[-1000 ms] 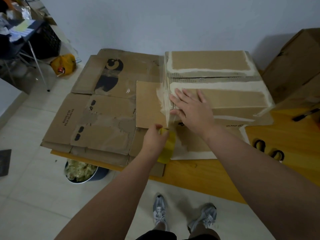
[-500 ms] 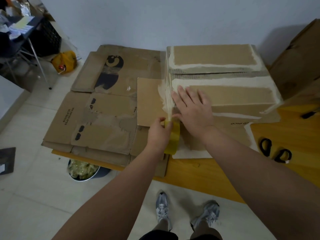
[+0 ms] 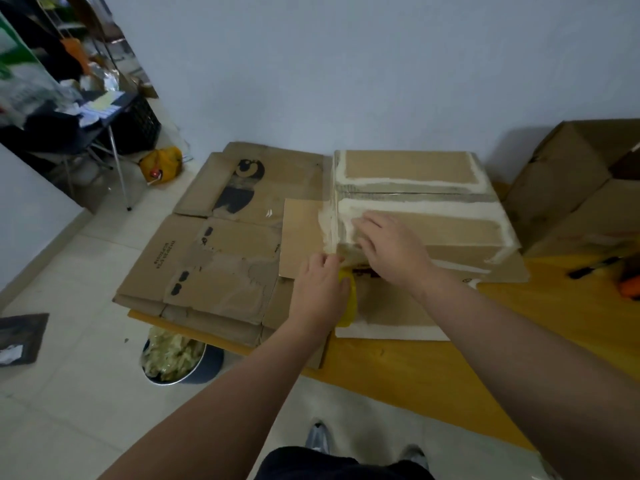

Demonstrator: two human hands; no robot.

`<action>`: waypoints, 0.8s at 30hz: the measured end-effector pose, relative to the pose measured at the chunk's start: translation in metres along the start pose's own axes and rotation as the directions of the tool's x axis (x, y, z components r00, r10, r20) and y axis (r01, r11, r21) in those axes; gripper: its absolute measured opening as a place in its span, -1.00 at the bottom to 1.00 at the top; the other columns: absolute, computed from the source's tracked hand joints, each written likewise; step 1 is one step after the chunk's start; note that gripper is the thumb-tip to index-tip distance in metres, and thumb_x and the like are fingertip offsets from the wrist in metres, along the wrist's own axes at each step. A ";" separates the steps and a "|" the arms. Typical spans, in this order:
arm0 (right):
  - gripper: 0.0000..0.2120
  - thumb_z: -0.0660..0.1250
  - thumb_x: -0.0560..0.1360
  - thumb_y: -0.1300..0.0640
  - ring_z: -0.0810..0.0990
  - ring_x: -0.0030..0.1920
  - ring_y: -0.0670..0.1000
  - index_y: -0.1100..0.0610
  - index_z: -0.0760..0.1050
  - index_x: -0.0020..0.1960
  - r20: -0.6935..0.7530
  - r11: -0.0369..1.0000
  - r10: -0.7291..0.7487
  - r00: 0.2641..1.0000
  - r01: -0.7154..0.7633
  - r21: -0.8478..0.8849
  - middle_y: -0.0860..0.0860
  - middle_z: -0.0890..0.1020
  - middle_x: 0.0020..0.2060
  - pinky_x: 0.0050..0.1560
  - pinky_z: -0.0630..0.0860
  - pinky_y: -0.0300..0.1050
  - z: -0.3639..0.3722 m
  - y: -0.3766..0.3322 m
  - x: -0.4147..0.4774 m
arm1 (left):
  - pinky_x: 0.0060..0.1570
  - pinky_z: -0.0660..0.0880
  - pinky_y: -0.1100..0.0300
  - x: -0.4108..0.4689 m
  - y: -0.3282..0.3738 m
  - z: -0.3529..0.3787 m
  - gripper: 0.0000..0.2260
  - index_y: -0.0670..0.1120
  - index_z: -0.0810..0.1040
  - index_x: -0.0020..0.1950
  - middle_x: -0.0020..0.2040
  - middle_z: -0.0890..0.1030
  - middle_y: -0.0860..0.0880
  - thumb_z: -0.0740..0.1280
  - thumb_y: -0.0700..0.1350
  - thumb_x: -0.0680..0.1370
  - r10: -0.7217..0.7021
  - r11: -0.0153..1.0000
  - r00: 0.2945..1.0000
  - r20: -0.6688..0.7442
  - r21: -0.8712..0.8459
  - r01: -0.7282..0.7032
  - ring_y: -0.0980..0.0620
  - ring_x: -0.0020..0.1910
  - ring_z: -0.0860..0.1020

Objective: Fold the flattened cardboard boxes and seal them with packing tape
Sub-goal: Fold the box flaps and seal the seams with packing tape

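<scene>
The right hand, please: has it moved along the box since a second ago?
Yes. The right hand has slid toward the person, from flat on the box top to its near left corner.

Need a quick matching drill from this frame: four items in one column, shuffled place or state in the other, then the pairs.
Things:
1. tape roll
2. right hand
3. metal bin
4. flattened boxes

Place or state:
A. on the floor, under the table edge
B. stacked flat on the left of the table
C. gripped in the left hand
D. pressed flat on the folded box

Pairs: 1-C, 2-D, 3-A, 4-B
</scene>
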State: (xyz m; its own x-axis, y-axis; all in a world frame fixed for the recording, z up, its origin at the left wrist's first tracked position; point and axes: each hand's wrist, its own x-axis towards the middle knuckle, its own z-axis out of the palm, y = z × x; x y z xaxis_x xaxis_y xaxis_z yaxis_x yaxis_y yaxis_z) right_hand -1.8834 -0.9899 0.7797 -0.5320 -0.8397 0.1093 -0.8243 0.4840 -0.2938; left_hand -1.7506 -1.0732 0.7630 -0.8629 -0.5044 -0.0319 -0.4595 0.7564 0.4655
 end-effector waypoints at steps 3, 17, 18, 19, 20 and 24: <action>-0.77 0.20 0.59 0.22 0.51 0.13 0.13 0.17 0.57 0.16 -0.080 0.998 -0.057 0.995 0.059 0.014 0.08 0.58 0.07 0.09 0.46 -0.02 -0.014 0.031 -0.043 | 0.15 0.31 0.17 0.000 0.029 0.005 -0.70 -0.07 0.40 0.35 0.21 0.45 -0.05 0.16 -0.08 0.63 0.148 0.987 0.989 0.011 0.061 -0.149 -0.05 0.16 0.41; -0.47 0.09 0.64 0.36 0.01 0.54 0.15 0.16 0.06 0.56 0.697 0.959 0.280 0.661 -0.234 -0.163 0.07 0.04 0.55 0.44 0.22 0.06 0.014 0.206 -0.186 | 0.11 0.41 0.16 -0.016 0.138 0.135 -0.73 -0.09 0.49 0.30 0.20 0.52 -0.07 0.17 -0.07 0.64 0.061 0.993 0.958 0.278 -0.114 -0.031 -0.02 0.17 0.47; -0.44 0.07 0.63 0.39 -0.01 0.54 0.15 0.16 0.03 0.57 0.699 0.959 0.280 0.658 -0.233 -0.164 0.05 0.02 0.56 0.46 0.21 0.05 0.016 0.209 -0.189 | 0.10 0.41 0.17 -0.016 0.139 0.139 -0.74 -0.08 0.50 0.28 0.19 0.53 -0.06 0.18 -0.07 0.64 0.054 0.993 0.958 0.283 -0.118 -0.021 -0.01 0.16 0.48; -0.41 0.07 0.62 0.41 -0.02 0.55 0.16 0.14 0.00 0.58 0.695 0.955 0.292 0.657 -0.235 -0.179 0.04 -0.02 0.57 0.46 0.21 0.05 0.019 0.214 -0.192 | 0.09 0.41 0.18 -0.015 0.139 0.142 -0.75 -0.08 0.51 0.27 0.18 0.54 -0.05 0.18 -0.07 0.64 0.040 0.993 0.958 0.284 -0.120 -0.006 0.00 0.16 0.48; -0.40 0.08 0.62 0.41 0.01 0.54 0.16 0.14 -0.01 0.58 0.681 0.952 0.307 0.664 -0.226 -0.208 0.03 -0.02 0.57 0.44 0.25 0.04 0.023 0.221 -0.198 | 0.08 0.41 0.19 -0.015 0.139 0.146 -0.76 -0.07 0.51 0.26 0.18 0.54 -0.05 0.19 -0.08 0.63 0.016 0.992 0.959 0.282 -0.125 0.020 0.01 0.14 0.49; -0.63 0.09 0.65 0.25 0.28 0.36 0.13 0.15 0.25 0.44 0.495 0.905 0.322 0.807 -0.108 -0.412 0.10 0.30 0.41 0.29 0.36 -0.03 0.032 0.231 -0.212 | -0.04 0.35 0.26 -0.013 0.136 0.156 -0.78 -0.08 0.52 0.23 0.17 0.53 -0.02 0.21 -0.09 0.63 -0.067 0.981 0.966 0.251 -0.158 0.109 0.10 0.03 0.47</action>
State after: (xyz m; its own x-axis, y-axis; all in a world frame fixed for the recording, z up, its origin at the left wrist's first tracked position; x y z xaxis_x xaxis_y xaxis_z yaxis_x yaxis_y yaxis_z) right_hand -1.9549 -0.7082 0.6584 -0.5983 -0.6440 -0.4767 -0.7685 0.6297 0.1138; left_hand -1.8343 -0.8990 0.6891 -0.8554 -0.4329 -0.2843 -0.5117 0.6218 0.5929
